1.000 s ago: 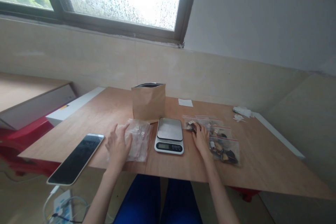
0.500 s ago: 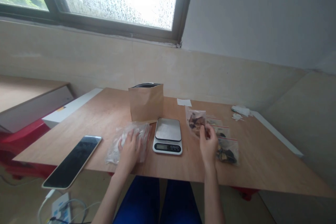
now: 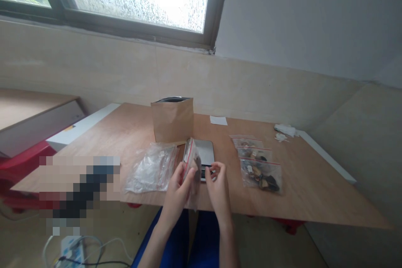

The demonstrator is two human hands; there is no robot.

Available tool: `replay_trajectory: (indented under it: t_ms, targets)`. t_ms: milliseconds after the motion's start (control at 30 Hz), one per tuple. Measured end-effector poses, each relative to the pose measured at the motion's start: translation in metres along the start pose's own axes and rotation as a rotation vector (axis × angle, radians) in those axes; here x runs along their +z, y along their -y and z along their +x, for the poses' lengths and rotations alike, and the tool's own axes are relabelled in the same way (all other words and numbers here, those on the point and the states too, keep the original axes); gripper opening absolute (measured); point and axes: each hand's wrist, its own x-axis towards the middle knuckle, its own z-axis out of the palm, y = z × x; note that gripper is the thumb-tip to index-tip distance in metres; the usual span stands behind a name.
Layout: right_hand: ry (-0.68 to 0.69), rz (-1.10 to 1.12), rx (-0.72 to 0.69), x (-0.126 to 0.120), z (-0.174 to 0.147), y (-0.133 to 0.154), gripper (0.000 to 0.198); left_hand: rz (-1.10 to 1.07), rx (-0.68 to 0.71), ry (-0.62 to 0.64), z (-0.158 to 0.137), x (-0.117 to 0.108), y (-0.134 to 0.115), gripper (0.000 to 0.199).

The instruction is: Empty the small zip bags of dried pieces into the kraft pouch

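My left hand (image 3: pixel 179 188) pinches a clear zip bag (image 3: pixel 195 176) with a red seal line, held on edge in front of the scale. Brown dried pieces show inside this bag. Just right of it, my right hand (image 3: pixel 219 182) is open, its fingers curled and thumb apart, with nothing visible between them. Behind both hands lies the white kitchen scale (image 3: pixel 205 152) with a metal plate, its display partly covered. A pile of clear empty-looking zip bags (image 3: pixel 150 169) lies to the left. Several filled zip bags (image 3: pixel 261 176) overlap on the right, holding dark and brown pieces.
A brown paper pouch (image 3: pixel 173 121) stands with its top open behind the scale. White paper (image 3: pixel 218 120) lies near the wall, and crumpled white scraps (image 3: pixel 284 131) at the back right. A pixelated dark patch (image 3: pixel 81 190) covers the table's left front. Cables (image 3: pixel 91 251) hang below.
The bag of brown pieces has moved from my right hand on the right to my left hand before the scale. My left hand has left the pile of clear bags; my right hand came inward.
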Motion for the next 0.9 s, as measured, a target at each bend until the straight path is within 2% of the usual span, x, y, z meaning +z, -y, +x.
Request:
replay_trajectory:
  t_ms: [33,100,200,267,333,533,700,900]
  targets:
    - [0.008,-0.020,-0.034,0.001,-0.003,0.003,0.026,0.025,0.022,-0.015,-0.001,0.000,-0.001,0.028]
    - [0.150,0.007,-0.067,0.002,-0.008,0.011,0.025,0.083,0.048,-0.009,-0.004,0.000,-0.002,0.024]
    - [0.424,0.093,-0.045,0.001,-0.015,0.022,0.030,0.146,0.076,0.156,-0.008,-0.003,-0.005,0.020]
    - [0.496,0.106,-0.041,-0.001,-0.016,0.026,0.031,0.159,0.074,0.257,-0.011,-0.007,-0.007,0.022]
    - [0.513,0.070,-0.063,-0.004,-0.016,0.028,0.030,0.150,0.050,0.265,-0.012,-0.010,-0.010,0.027]
    - [0.506,-0.130,-0.188,-0.009,-0.020,0.034,0.023,0.139,0.065,0.131,-0.008,-0.004,-0.010,0.032]
    - [0.496,-0.215,-0.240,-0.009,-0.022,0.036,0.023,0.231,0.075,0.192,-0.002,-0.006,-0.009,0.031]
    - [0.504,-0.161,-0.227,-0.006,-0.021,0.030,0.026,0.223,0.016,0.196,-0.005,-0.009,-0.010,0.036]
